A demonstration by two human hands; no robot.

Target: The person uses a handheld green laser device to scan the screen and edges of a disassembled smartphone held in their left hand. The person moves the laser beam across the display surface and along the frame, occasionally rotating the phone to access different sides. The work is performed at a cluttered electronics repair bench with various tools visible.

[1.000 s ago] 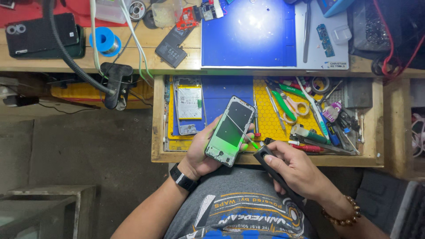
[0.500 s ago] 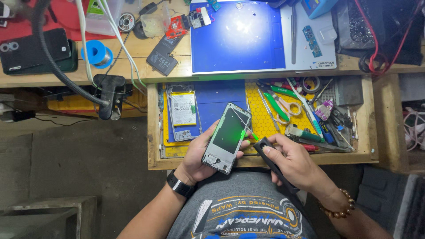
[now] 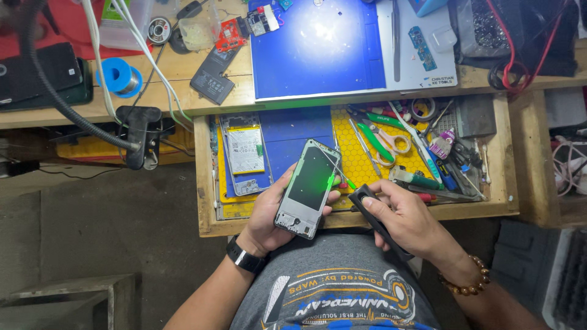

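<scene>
A: Right, inventory, biggest first. Surfaces?

B: 1 wooden bench (image 3: 73,113) w/ 1 blue work mat (image 3: 318,52) on top. 1 open wooden drawer (image 3: 205,183) below it, lined w/ 1 yellow honeycomb mat (image 3: 361,153) and packed w/ tools at the right end.

A: Phones?

B: 3 seen. 1 black handset (image 3: 43,73) far left on bench; 1 opened phone (image 3: 244,153) lying in drawer's left part, pale battery showing; 1 phone frame (image 3: 307,188) in hand.

A: Hands?

B: 2. Left hand (image 3: 269,211), black watch on wrist, curled round the phone frame from its left side and underneath, thumb on left edge, fingertips showing past the right edge. Right hand (image 3: 406,220), bead bracelet on wrist, closed round 1 black handheld tool (image 3: 376,220), thumb lying along its top; tool's tip just beside frame's right edge.

A: Frame's look & place?

B: Silver-edged, dark centre panel w/ green glow on it, bright green spot at the right edge nr the tool tip. Tilted, top end leaning right. Held above drawer's front edge, over the lap.

A: Small stuff?

B: 1 blue solder spool (image 3: 117,76), 1 dark flat battery (image 3: 212,76), 1 red circuit board (image 3: 231,35) on bench. Drawer tools too jumbled to count.
</scene>
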